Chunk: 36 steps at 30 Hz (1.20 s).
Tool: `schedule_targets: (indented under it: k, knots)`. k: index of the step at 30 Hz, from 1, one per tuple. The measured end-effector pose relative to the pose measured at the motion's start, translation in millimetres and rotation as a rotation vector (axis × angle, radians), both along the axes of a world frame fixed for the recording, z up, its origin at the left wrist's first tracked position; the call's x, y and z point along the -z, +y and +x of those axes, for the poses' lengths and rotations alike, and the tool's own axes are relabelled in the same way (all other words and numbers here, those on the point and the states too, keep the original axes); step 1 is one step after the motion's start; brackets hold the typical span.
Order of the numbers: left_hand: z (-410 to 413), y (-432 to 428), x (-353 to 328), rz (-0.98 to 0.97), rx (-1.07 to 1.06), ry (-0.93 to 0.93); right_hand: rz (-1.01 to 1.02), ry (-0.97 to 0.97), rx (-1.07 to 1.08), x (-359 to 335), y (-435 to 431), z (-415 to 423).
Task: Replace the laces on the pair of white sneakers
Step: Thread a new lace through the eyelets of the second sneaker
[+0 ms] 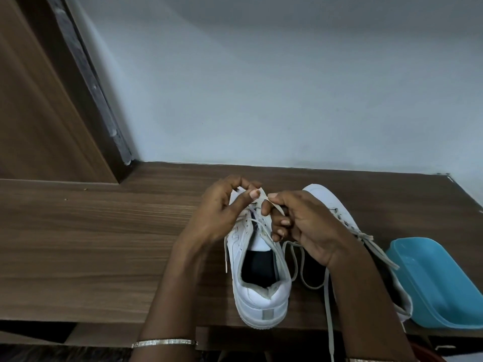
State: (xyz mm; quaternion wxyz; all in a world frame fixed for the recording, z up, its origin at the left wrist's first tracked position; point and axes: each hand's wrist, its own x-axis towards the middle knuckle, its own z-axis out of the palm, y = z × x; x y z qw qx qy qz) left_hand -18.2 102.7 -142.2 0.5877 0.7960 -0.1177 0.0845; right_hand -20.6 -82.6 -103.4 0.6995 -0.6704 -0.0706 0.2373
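**Q:** Where is the work sitting?
**A:** The left sneaker (261,280) is standing at the table's (104,244) near edge, heel toward me. My left hand (222,212) and right hand (303,223) are each pinching its lace (263,197) over the far eyelets.
**Q:** What is threatening it?
**A:** Uneven pulling, I judge, is risking one short end; the trailing lace (328,304) beside the right sneaker (332,202), left of the blue tray (441,283), could be snagging my wrist.

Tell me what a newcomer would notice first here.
The left hand and the right hand pinch a lace over the white sneaker at the middle of the wooden table. The second sneaker lies just right of it, and a blue tray sits at the table's right edge.
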Motion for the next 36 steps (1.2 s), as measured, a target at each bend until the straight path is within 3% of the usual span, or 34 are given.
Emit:
schedule_targets:
  k: [9, 15, 17, 21, 25, 29, 36]
  knots:
    - [5.0, 28.3, 19.2, -0.226, -0.521, 0.155, 0.191, 0.037, 0.242, -6.4, -34.0, 6.1]
    - [11.1, 37.4, 36.5, -0.244, -0.75, 0.337, 0.27, 0.07, 0.371, 3.2, -46.4, 13.4]
    - [8.2, 38.6, 37.7, -0.148, -0.771, 0.308, 0.215, 0.029, 0.405, 4.4, -45.9, 12.4]
    - [4.3, 32.0, 27.6, 0.081, -0.692, -0.023, -0.063, -0.153, 0.367, 2.9, -31.2, 5.3]
    - [-0.5, 6.9, -4.3, 0.245, -0.401, -0.286, -0.311, -0.369, 0.236, 3.5, -3.8, -0.8]
    - [-10.7, -18.3, -18.3, 0.115, -0.071, -0.176, -0.322, -0.465, 0.199, 4.4, 11.2, -1.6]
    - [-8.6, -7.1, -12.9, 0.029, 0.019, -0.036, -0.292, -0.375, 0.213, 8.2, 9.1, -0.8]
